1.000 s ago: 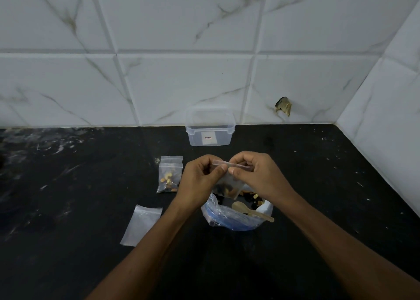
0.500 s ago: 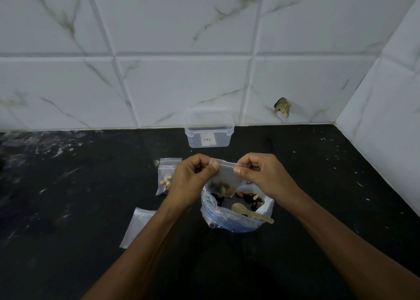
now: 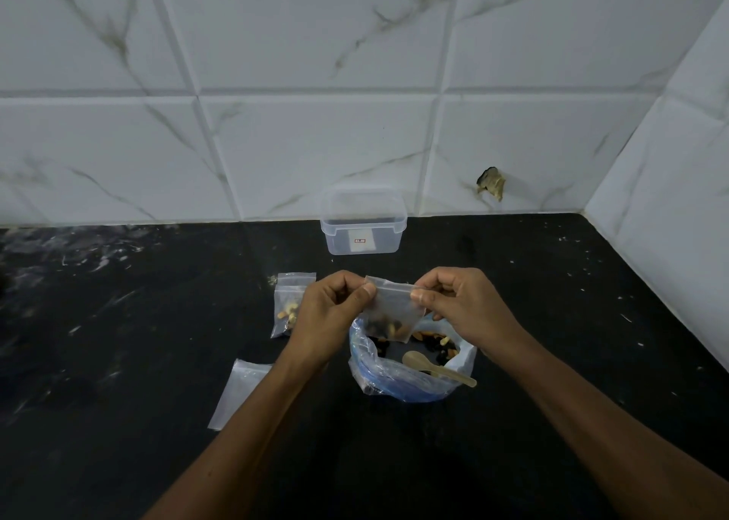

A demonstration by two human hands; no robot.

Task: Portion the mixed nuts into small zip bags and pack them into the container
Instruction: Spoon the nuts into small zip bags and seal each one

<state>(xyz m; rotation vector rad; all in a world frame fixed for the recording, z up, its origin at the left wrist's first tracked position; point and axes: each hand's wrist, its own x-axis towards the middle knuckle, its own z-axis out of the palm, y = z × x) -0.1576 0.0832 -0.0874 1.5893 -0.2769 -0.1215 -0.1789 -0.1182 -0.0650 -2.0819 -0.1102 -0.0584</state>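
While both hands pinch the zip strip of a small zip bag (image 3: 388, 310), I read this as the sealing step. Left hand (image 3: 329, 314) pinches the bag's left top corner between thumb and forefinger, right hand (image 3: 459, 306) pinches the right end; the bag hangs just above the nut bowl (image 3: 410, 377) with a small portion of nuts in its bottom. I can't tell whether the strip is fully closed.

Done so far, by my judgement: one filled bag (image 3: 290, 302) lies left of the bowl, the second is in hand. Left to do: an empty zip bag (image 3: 240, 393) lies further left and nearer me, the bowl holds plenty of nuts plus the wooden spoon (image 3: 434, 367), and the clear container (image 3: 363, 223) behind the bowl, at the wall, looks unpacked.
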